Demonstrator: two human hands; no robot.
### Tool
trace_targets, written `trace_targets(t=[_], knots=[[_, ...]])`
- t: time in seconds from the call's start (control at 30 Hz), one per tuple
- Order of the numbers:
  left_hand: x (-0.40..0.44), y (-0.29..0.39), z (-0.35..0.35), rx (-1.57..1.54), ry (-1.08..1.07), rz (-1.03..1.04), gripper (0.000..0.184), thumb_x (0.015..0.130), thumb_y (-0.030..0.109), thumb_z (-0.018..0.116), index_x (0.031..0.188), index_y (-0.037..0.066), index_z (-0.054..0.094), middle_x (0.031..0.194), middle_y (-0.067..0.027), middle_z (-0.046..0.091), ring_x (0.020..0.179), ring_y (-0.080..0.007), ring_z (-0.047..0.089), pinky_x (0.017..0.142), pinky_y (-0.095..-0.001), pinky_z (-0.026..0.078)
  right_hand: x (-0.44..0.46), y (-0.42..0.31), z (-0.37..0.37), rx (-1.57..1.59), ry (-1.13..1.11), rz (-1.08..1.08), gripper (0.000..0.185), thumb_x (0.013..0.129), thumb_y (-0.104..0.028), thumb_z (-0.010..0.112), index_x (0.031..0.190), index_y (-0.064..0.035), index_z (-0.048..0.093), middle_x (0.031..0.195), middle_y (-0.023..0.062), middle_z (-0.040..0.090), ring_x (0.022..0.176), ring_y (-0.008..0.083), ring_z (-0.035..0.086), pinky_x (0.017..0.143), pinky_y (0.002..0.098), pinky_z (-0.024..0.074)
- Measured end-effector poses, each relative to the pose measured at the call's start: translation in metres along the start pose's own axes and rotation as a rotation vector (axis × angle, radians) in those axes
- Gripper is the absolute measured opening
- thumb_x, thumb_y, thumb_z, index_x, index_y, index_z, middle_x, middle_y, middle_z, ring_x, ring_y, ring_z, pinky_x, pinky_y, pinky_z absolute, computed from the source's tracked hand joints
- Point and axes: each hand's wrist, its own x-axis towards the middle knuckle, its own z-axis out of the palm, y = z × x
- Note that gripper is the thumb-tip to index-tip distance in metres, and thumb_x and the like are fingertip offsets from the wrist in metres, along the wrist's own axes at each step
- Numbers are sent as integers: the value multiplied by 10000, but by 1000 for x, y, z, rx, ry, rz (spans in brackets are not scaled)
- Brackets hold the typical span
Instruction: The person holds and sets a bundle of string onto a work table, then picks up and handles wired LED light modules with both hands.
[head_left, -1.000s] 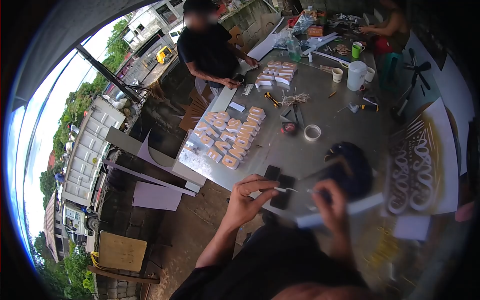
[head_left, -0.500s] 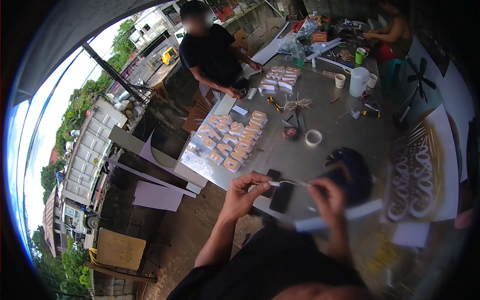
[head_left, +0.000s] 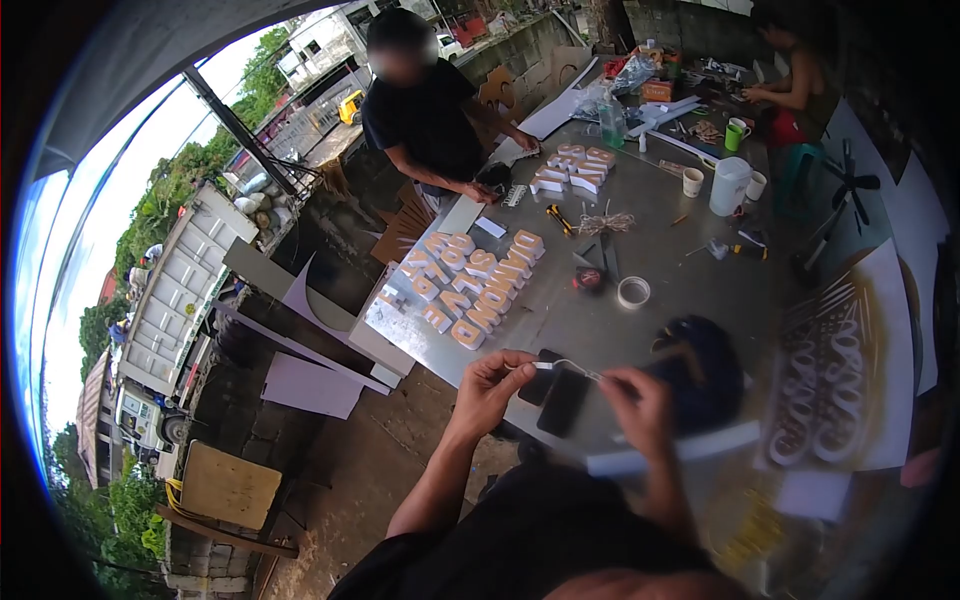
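A thin white cord [head_left: 574,366] is stretched between my hands over the table's near edge, bowing slightly upward. My left hand [head_left: 490,392] pinches its thicker white end between thumb and finger. My right hand [head_left: 640,402], also closed in a pinch, grips the other end; its fingertips hide that end. Just under the cord a dark phone [head_left: 564,404] lies on the metal table, with a second dark flat object [head_left: 538,380] beside it, partly behind my left fingers. To the right of my right hand sits a dark blue bundle, perhaps a cap or bag [head_left: 708,365].
Block letters [head_left: 482,290] stand on the metal table [head_left: 660,240], left of a tape roll [head_left: 633,292] and a tape measure [head_left: 588,281]. A co-worker [head_left: 425,120] stands across the table; another person [head_left: 795,85] sits at the far right. A stencilled sheet [head_left: 845,370] lies at right.
My right hand has come left, nearer my left hand, and the cord between them now arcs more. The view has shifted slightly.
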Motion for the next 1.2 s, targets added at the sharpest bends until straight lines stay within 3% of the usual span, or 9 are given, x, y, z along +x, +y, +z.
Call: trace_targets(t=[0.67,0.83,0.93,1.2], knots=[[6,-8,7,-16,-43,-29,161,987,114,720,1103,4,735,898,2,728,828,-42,617,767,-221,492,1,14,-4,6,17,58,145,934,-111,747,969,29,734,806,98,740,695,128,656,661,289,505],[6,-11,8,27,-64,-33,135,974,86,725,1084,8,732,890,1,726,823,-49,621,768,-231,502,-2,25,-3,124,-46,128,129,952,-103,729,1001,15,716,827,52,739,727,90,650,681,277,511],[6,-10,9,51,-113,-66,115,961,62,736,1058,3,717,940,-12,731,879,-68,641,833,-245,505,-6,36,0,285,-97,179,122,965,-107,719,1026,-3,705,858,14,727,761,59,640,706,260,504],[3,-12,15,289,-98,-22,113,926,42,759,1027,18,715,934,-11,722,879,-85,646,841,-273,504,-13,41,-11,290,-120,313,115,973,-123,714,1019,-19,697,869,-23,689,800,37,608,748,229,471]])
